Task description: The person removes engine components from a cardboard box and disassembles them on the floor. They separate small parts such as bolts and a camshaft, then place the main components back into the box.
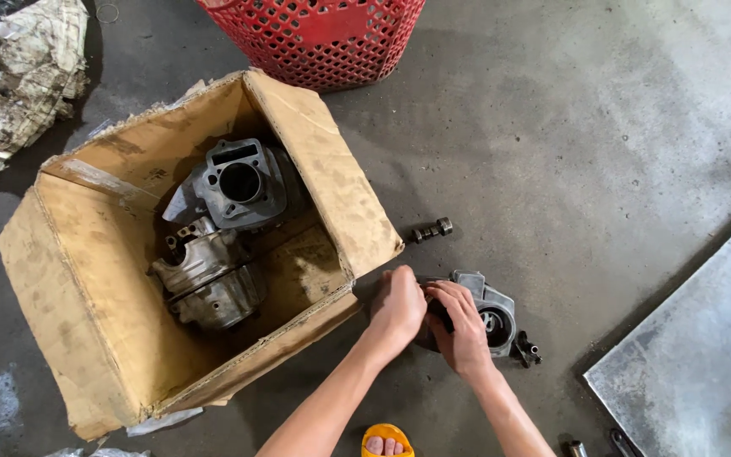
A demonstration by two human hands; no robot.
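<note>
Both hands, left hand [398,306] and right hand [460,326], grip a grey engine part [497,315].

- Grey cast metal on the engine part [491,311] under both hands, matt and grimy, with a dark round bore.
- Dull grey cast metal on the cylinder block [243,182], rough, with a smoother ring around the bore.
- Paler, slightly shinier metal on the cylinder head [206,279], streaked with oil.
- Brown corrugated cardboard for the box [86,279], matt, stained, torn at the edges.
- Glossy red plastic lattice on the basket [319,38].
- Dark metal on the small shaft [431,229], faintly shiny.
- Grey concrete floor [602,118], rough and blotchy.
- Dull sheet metal [700,355], scuffed.
</note>
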